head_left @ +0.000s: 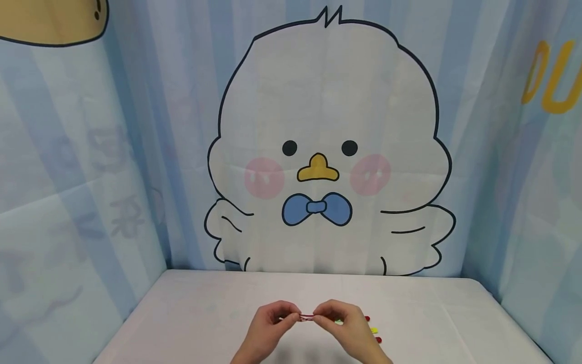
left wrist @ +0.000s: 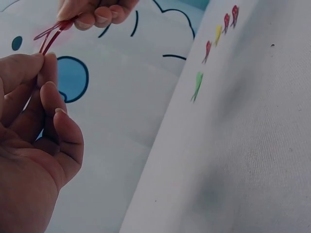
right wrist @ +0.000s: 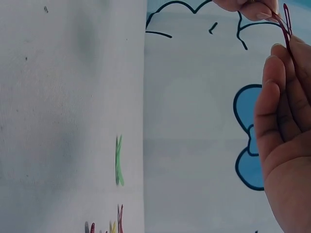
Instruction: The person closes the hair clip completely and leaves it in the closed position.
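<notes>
A thin red hair clip [head_left: 306, 317] is stretched between both hands above the white table, its narrow strips spread apart. My left hand [head_left: 268, 326] pinches one end between thumb and forefinger. Thumb and fingers of my right hand [head_left: 343, 326] pinch the opposite end. The left wrist view shows the looped tip sticking out beside the right fingertips; the other left fingers are loosely curled. On the tabletop past the hands lies a row of similar small clips: a green clip [left wrist: 197, 86], a yellow clip [left wrist: 218, 35] and several red clips [left wrist: 207, 51].
The white-covered table [head_left: 200, 313] runs back to a striped blue curtain [head_left: 191, 126] printed with a large cartoon duck. Curtain panels [head_left: 523, 212] also close in both sides. In the head view, the right hand partly covers the row of clips.
</notes>
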{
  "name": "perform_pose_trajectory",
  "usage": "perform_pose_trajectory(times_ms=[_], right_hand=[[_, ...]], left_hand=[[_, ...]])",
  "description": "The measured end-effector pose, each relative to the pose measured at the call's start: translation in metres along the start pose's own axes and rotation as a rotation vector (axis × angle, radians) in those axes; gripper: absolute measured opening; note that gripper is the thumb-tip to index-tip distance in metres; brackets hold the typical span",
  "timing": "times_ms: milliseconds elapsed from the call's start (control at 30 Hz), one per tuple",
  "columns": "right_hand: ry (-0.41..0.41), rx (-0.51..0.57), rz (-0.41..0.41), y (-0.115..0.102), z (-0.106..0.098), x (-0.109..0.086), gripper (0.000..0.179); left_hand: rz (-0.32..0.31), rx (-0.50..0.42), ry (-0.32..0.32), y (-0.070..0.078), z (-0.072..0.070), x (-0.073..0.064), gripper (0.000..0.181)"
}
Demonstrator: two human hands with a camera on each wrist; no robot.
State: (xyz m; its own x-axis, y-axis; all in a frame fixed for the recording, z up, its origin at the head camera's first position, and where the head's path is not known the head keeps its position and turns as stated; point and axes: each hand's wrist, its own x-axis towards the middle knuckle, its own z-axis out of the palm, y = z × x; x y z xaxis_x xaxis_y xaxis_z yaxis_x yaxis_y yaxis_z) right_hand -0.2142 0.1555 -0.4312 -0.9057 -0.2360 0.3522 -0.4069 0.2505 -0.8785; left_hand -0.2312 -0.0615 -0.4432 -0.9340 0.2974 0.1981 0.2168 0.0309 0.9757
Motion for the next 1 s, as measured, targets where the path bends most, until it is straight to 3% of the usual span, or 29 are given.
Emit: perform_pose_trajectory(times_ms=[333, 567, 1000], right_hand=[[0.029, 0.0, -0.002, 0.0022, 0.0024, 0.0003, 0.009], [0.032, -0.011, 0.004, -0.0002, 0.0041, -0.0003, 0.011], [0.046, -0.07, -0.005, -0.0036, 0.0038, -0.0019, 0.008]], left_hand=[[-0.042, -0.003, 0.012, -0.0013, -0.0009, -0.0007, 0.019], [-0.006, -0.016, 0.0, -0.0002, -0.0001, -0.0037, 0.024], [0.041, 0.05, 0.084, -0.0043, 0.0058, -0.0025, 0.012]])
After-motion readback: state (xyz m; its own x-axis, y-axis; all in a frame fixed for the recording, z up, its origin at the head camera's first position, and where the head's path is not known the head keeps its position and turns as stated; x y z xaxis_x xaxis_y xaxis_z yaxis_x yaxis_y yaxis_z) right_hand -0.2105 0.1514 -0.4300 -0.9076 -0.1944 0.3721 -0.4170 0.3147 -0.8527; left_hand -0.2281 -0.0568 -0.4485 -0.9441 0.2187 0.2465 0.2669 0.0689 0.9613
